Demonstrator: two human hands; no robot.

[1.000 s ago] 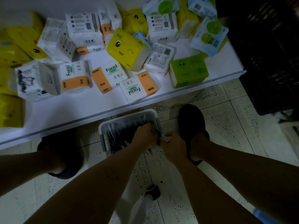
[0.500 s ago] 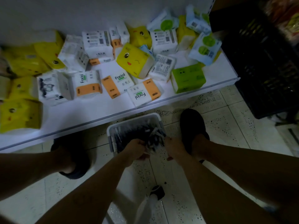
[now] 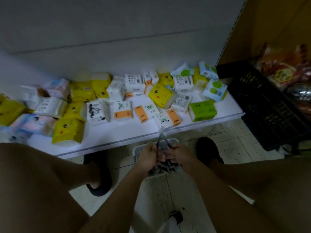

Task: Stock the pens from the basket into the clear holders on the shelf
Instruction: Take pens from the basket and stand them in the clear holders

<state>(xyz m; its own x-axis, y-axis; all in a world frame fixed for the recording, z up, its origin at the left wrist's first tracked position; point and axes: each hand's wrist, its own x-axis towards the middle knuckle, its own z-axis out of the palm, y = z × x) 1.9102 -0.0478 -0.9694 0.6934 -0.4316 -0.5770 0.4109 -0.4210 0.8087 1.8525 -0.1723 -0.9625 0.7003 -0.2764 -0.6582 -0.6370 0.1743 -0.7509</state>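
Pointing toward the white shelf [image 3: 109,137], a bundle of slim dark pens [image 3: 161,143] is gripped by left hand [image 3: 148,157] and right hand [image 3: 182,155] above the pale plastic basket [image 3: 136,153] (holders unseen).

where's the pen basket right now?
Head view, lower centre: the basket sits on the floor just before the shelf edge, left of a black shoe, mostly hidden under the left hand and right hand gripping pens.
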